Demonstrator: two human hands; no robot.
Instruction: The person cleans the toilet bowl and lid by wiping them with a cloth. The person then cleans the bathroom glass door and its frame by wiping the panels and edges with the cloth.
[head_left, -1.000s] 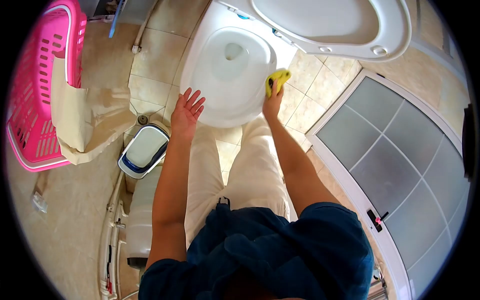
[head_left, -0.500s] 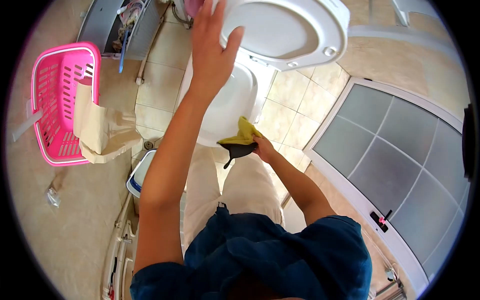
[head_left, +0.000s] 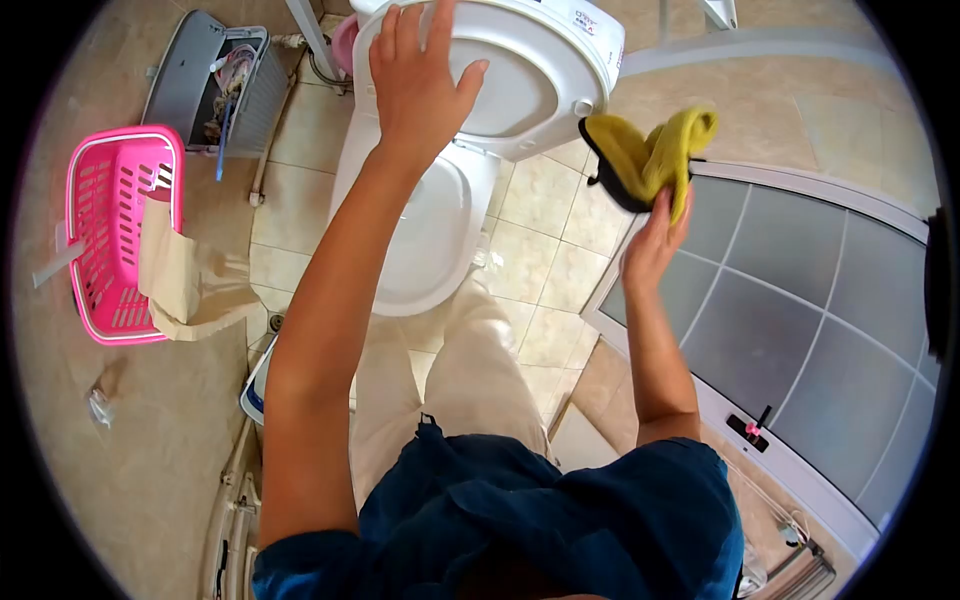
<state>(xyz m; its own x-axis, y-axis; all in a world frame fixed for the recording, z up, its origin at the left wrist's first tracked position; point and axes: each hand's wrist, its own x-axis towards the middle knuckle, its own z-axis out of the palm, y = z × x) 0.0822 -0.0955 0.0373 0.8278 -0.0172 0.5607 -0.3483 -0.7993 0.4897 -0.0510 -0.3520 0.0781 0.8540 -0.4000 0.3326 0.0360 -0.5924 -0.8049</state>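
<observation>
My left hand (head_left: 425, 88) is spread, its palm side against or just above the raised seat (head_left: 520, 90) of a white toilet (head_left: 400, 280); whether it presses on it I cannot tell. Thumb and fingers stand apart with nothing between them. Off to the right of the toilet, my right hand (head_left: 655, 240) grips a folded cloth (head_left: 650, 155), yellow-green on one face and black on the other, with a small black loop. The cloth is up in the air near the glass door panel. Below the seat, the bowl lies uncovered.
A pink basket (head_left: 95, 240) with brown paper (head_left: 170, 255) hangs at the left wall. Above it, a grey bin (head_left: 265, 110) holds crumpled waste. On the right is a frosted glass door (head_left: 770, 310) with a white frame. Tiled floor (head_left: 530, 210) surrounds the toilet.
My right hand has carried the cloth from low over the bowl's front up and to the right. My left hand stays by the raised seat. The whole view has shifted slightly.
</observation>
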